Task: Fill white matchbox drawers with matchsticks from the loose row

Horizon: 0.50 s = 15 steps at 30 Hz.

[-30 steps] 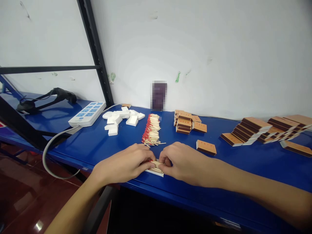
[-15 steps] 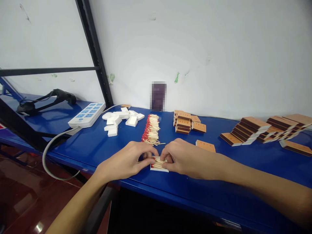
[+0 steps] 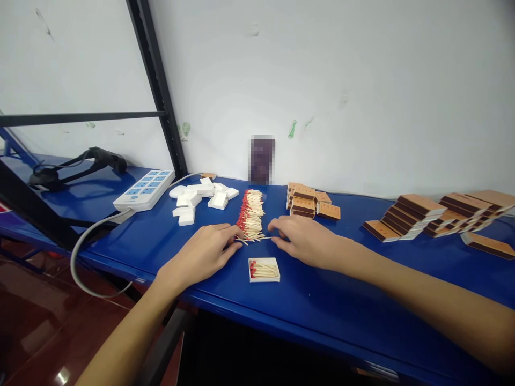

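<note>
A long pile of matches (image 3: pixel 253 210) with red heads on the left lies on the blue table. At its near left end is my left hand (image 3: pixel 211 248), thumb and index finger apart beside the match heads. My right hand (image 3: pixel 303 238) is at the near right end, its thumb and index finger also apart, close to the tip of a match that sticks out. Whether either hand touches a match is hard to tell. Nearer to me sits a white matchbox tray (image 3: pixel 264 279) partly filled with matches, with neither hand on it.
White empty trays (image 3: pixel 195 194) lie in a heap at the left, beside a power strip (image 3: pixel 145 190). Orange matchbox sleeves (image 3: pixel 303 205) are piled behind my right hand. More stacked matchboxes (image 3: pixel 414 214) stand farther right. A black shelf post (image 3: pixel 155 86) rises at the left.
Both hands have let go of the tray of matches and moved away from me to the near end of the match pile. The tray stays in place.
</note>
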Motion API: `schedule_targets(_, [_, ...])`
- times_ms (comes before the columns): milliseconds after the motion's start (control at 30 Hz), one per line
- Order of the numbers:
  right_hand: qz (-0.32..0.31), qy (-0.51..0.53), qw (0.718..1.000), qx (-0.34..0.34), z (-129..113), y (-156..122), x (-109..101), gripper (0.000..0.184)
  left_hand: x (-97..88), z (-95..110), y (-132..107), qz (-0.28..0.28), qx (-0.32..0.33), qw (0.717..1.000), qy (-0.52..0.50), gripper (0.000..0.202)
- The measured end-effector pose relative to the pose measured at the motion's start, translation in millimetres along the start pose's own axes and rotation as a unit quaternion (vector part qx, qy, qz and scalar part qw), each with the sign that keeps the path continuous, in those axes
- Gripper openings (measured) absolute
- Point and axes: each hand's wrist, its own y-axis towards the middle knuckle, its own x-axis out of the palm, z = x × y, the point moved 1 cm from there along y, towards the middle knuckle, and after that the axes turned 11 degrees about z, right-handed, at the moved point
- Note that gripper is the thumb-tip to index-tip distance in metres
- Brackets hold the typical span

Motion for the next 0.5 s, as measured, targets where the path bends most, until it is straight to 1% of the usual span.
schedule_targets(67, [0.001, 0.019, 1.0, -0.001, 1, 1, 4, 0.018, 1.0, 0, 0, 0.003, -0.002, 1.0, 0.004, 0.016])
schedule_targets(167, [-0.004, 0.037, 0.999, -0.004, -1, 3, 3, 0.013, 2.5, -2, 0, 0.003, -0.003, 1.0, 0.016, 0.018])
schedule_targets(400, [-0.069, 0.084, 0.994, 0.0, -10, 0, -9, 0.015, 6.7, -4, -2, 0.009, 0.003, 1.0, 0.003, 0.018])
schedule_targets(500, [-0.074, 0.098, 0.992, -0.003, -15, -1, -9, 0.014, 6.9, -4, -2, 0.011, 0.005, 1.0, -0.006, 0.016])
